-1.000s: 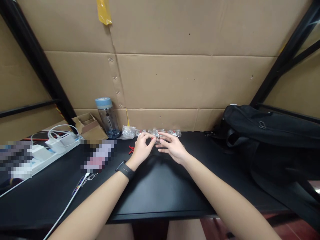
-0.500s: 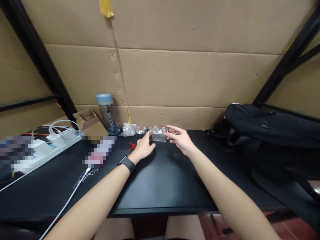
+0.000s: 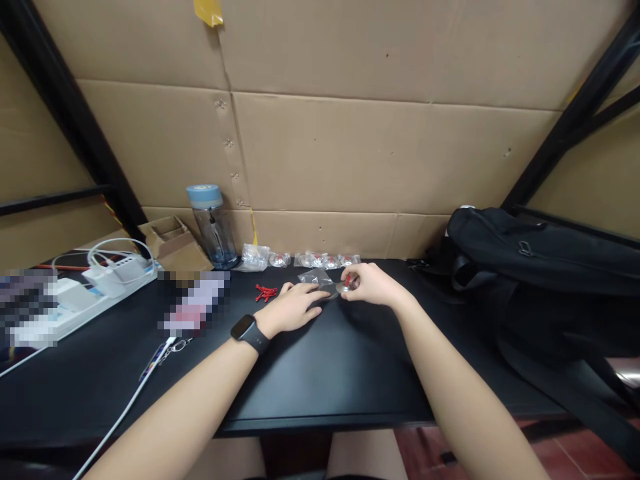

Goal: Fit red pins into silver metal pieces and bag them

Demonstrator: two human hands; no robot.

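Note:
My right hand [image 3: 367,285] pinches a small round shiny item [image 3: 346,287] with a red part, just above the black desk [image 3: 330,373]. Its exact kind is too small to make out. My left hand [image 3: 299,307], with a dark watch on the wrist, lies low over the desk with its fingers stretched out to the right. Under and beyond those fingertips is a clear plastic bag [image 3: 314,277]. Several red pieces [image 3: 265,292] lie in a small heap left of my left hand. Behind both hands, similar wrapped items [image 3: 323,260] stand in a row along the cardboard wall.
At the back left are a bottle with a blue lid [image 3: 213,227], an open cardboard box [image 3: 177,243] and a crumpled clear bag [image 3: 254,257]. A power strip [image 3: 120,272] and a white cable [image 3: 130,405] lie farther left. A black backpack [image 3: 530,287] fills the right side.
My right hand has come back from the row and closed on the round item. My left hand has moved slightly right and nearer, over the clear bag, which has shifted toward me.

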